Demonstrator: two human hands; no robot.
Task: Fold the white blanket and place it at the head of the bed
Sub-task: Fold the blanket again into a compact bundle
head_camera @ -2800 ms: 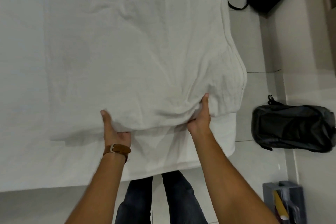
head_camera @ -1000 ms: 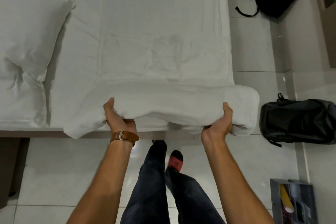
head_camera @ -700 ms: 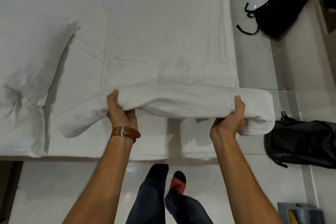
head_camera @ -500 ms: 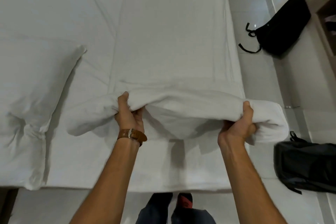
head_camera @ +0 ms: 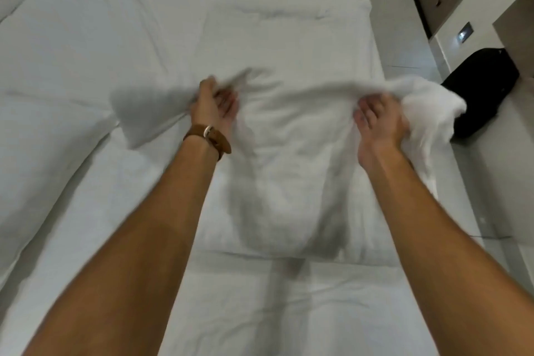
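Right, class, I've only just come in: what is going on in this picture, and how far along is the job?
A person stands at a bed, holding a white blanket stretched between both hands. The left hand grips it near one end and the right hand near the other; the middle sags onto the mattress and one end hangs past the bed's edge above a black bag on the floor. The picture is motion-blurred. A pillow lies to the left. The blanket is bunched, not yet set down.

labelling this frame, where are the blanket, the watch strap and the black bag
white blanket (head_camera: 289, 136), head view, hanging middle.
watch strap (head_camera: 212, 139), head view, brown band on left wrist.
black bag (head_camera: 482, 89), head view, its top face.
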